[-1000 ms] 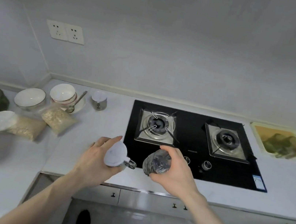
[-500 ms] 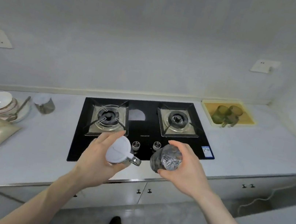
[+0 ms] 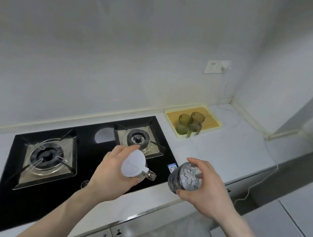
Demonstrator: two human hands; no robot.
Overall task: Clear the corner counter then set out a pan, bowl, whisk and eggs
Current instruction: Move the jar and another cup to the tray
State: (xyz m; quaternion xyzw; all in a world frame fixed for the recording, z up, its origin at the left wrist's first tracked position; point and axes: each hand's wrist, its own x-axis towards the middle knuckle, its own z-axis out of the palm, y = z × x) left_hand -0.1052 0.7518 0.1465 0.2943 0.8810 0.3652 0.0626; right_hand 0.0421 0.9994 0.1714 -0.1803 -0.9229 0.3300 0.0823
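Left hand (image 3: 111, 174) fingers curl round white-lidded jar (image 3: 134, 165); right hand (image 3: 205, 188) fingers grip glass jar (image 3: 185, 178), both above near edge of counter (image 3: 217, 153), beside black hob (image 3: 86, 148).

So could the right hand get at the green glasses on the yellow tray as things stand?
Probably not yet: the right hand already grips a glass jar. The counter between it and the green glasses on the yellow tray looks bare.

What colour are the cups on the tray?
Translucent green cups on a yellow tray, seen in the head view.
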